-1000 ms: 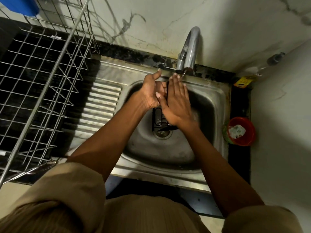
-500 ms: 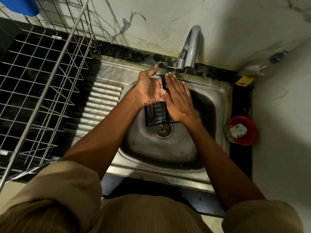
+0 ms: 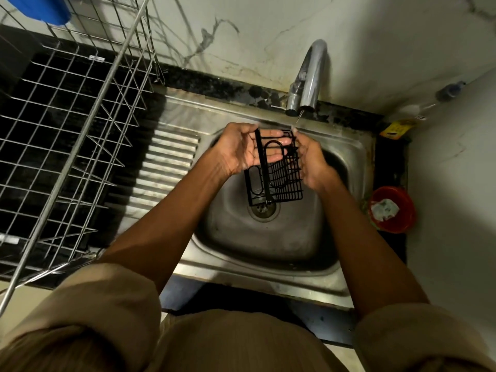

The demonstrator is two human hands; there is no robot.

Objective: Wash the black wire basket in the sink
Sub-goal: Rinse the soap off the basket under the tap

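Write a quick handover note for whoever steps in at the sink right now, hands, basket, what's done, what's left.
Left hand holds the black wire basket from its left side; right hand holds its right side.
Basket is held above the sink bowl, over the drain, just below the tap.
Only a thin trickle leaves the spout.
Left: finish rinsing, then set it aside.
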